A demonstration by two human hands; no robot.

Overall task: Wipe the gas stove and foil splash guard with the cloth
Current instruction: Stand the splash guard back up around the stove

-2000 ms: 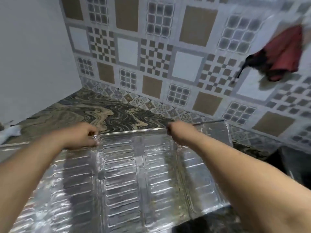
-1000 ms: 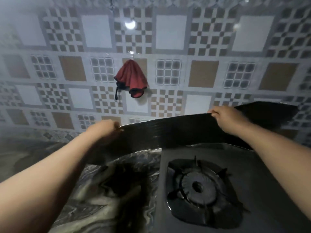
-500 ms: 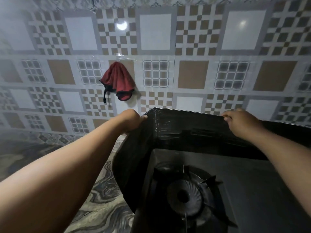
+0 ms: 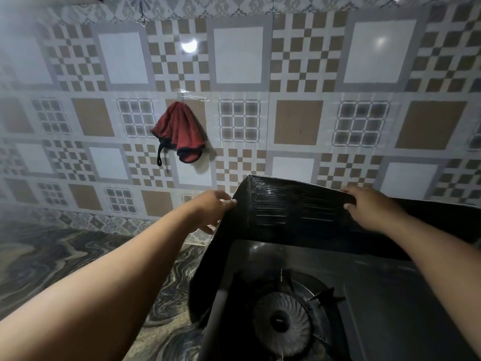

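Gripping the foil splash guard (image 4: 286, 212) by its top edge, both hands, left hand (image 4: 212, 208) and right hand (image 4: 369, 209), suit thin, light, easily creased sheet.

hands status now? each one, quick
Left hand: shut on the splash guard, at its left corner.
Right hand: shut on the guard's top edge.

You have no readable text, label, brand, number or sign in front of you. The wall tiles (image 4: 239, 56) carry only checks, grids and plain squares. The foil splash guard (image 4: 291, 212), the gas stove (image 4: 390, 308), the red cloth (image 4: 182, 131) and the bench (image 4: 52, 256) show no lettering.
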